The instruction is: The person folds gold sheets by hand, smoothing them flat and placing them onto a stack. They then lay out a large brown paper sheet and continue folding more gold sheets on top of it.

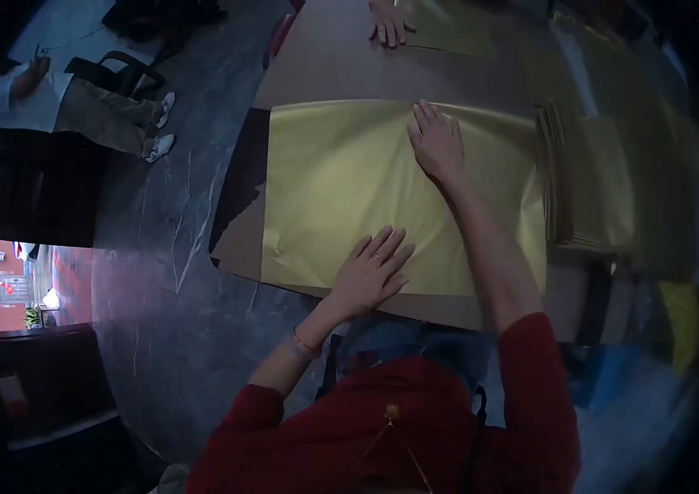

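A large sheet of gold-yellow paper (325, 181) lies across the table in front of me, with soft creases fanning over its middle. My left hand (368, 276) rests flat on its near edge, fingers spread, a ring on one finger. Farther up, my right hand (438, 142) lies flat at the sheet's far edge, fingers stretched out. Neither hand grips anything. Under the sheet, brown board (304, 70) shows beyond the far edge.
To the right stands a stack of folded yellow-brown paper (588, 181). Across the table, another person's hand (390, 23) rests beside a second yellow sheet (456, 29). A seated person (94, 107) is at far left near a dark chair (123, 74). A doorway opens at lower left.
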A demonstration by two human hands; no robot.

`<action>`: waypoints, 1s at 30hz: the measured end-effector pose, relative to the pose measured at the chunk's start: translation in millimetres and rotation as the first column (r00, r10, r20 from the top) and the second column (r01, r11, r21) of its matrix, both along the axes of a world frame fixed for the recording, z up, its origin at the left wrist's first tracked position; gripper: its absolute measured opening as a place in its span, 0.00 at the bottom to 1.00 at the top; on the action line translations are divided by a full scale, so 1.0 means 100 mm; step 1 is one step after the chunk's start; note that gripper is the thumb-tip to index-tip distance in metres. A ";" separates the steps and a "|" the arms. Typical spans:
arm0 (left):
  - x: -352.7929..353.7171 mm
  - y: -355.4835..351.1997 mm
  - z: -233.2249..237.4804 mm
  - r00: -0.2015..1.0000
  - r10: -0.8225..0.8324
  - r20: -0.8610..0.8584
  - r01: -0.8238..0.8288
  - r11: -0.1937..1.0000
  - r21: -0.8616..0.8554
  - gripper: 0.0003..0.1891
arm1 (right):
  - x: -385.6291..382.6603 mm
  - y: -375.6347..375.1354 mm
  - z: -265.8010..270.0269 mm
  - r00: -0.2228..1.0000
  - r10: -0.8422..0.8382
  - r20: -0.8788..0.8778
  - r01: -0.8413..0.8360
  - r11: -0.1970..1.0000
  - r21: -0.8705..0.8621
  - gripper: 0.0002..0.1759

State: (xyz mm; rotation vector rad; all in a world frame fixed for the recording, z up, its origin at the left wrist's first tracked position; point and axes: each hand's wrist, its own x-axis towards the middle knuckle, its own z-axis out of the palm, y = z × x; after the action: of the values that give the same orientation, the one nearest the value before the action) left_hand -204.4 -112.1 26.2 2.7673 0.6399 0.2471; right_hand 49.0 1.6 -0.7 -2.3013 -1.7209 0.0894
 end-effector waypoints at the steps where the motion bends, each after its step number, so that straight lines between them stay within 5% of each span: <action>1: 0.00 -0.01 0.01 1.000 -0.006 0.000 0.006 1.000 -0.004 0.28 | 0.02 0.01 0.02 1.000 -0.006 0.000 0.006 1.000 -0.004 0.32; 7: -0.01 -0.01 0.01 1.000 0.010 -0.008 -0.010 1.000 -0.023 0.28 | 0.09 0.17 0.04 0.997 -0.071 0.021 0.072 0.996 -0.059 0.32; 9: -0.02 -0.01 -0.05 1.000 -0.011 0.005 0.011 1.000 0.000 0.28 | 0.14 0.20 -0.06 0.997 -0.072 0.019 0.071 0.995 0.067 0.31; 11: -0.02 0.00 -0.03 1.000 -0.001 -0.016 0.001 1.000 -0.010 0.28 | 0.08 0.21 0.05 0.992 -0.092 0.081 0.100 0.991 -0.091 0.32; 13: -0.03 -0.02 -0.01 1.000 -0.011 -0.023 0.010 1.000 -0.022 0.28 | 0.02 0.18 0.07 0.993 -0.111 0.037 0.114 0.991 -0.066 0.32; 17: 0.00 0.00 0.01 0.999 -0.004 -0.032 0.003 0.999 -0.036 0.29 | -0.07 0.12 0.08 0.963 -0.067 0.260 0.090 0.993 -0.077 0.32; 20: 0.00 -0.02 0.02 0.999 0.007 -0.037 -0.009 0.999 -0.053 0.29 | -0.13 0.06 0.02 0.998 -0.042 -0.038 0.043 0.998 0.034 0.31; 30: -0.01 -0.01 0.03 0.999 0.010 -0.042 -0.012 0.999 -0.053 0.29 | -0.06 0.08 0.01 0.995 -0.015 0.098 0.016 1.000 -0.003 0.31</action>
State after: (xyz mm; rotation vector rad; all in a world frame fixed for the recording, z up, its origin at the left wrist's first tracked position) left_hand -205.3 -113.5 29.6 2.7252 0.6622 0.1720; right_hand 43.0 9.1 0.6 -2.3577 -1.7500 -0.0234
